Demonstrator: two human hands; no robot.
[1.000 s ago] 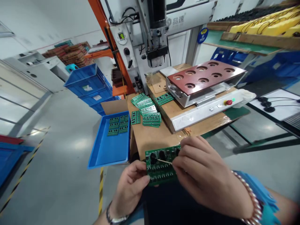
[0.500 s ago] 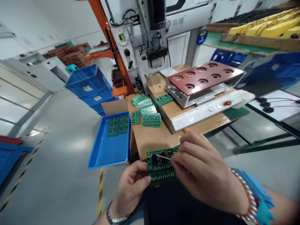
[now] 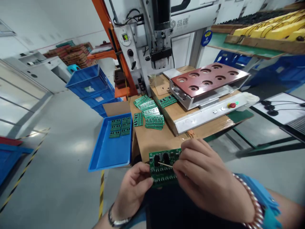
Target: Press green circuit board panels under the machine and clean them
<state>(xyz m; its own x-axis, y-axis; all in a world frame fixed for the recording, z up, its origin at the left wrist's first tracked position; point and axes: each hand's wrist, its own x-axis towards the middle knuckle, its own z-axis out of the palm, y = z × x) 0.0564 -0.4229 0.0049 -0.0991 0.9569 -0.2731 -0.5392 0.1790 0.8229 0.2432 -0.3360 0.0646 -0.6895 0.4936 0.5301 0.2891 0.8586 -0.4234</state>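
Observation:
My left hand (image 3: 133, 187) pinches the lower left edge of a green circuit board (image 3: 163, 168) that carries two round black parts near its top. My right hand (image 3: 205, 178) holds a thin pale stick (image 3: 165, 164) between its fingertips, its tip lying across the board just under the black parts. Part of the board's right side is hidden behind my right fingers. Both hands are low in the view, in front of the cardboard-covered bench (image 3: 154, 140).
Loose green boards (image 3: 150, 113) lie piled on the bench; more sit in a blue tray (image 3: 111, 144) at its left. Behind stands a machine with a dark head (image 3: 160, 57) and a red plate with round holes (image 3: 207, 79). Blue crates (image 3: 90, 84) are stacked at left.
The stick's tip has shifted slightly on the board, from beside the black parts to just below them. My hands and the board stay in nearly the same place.

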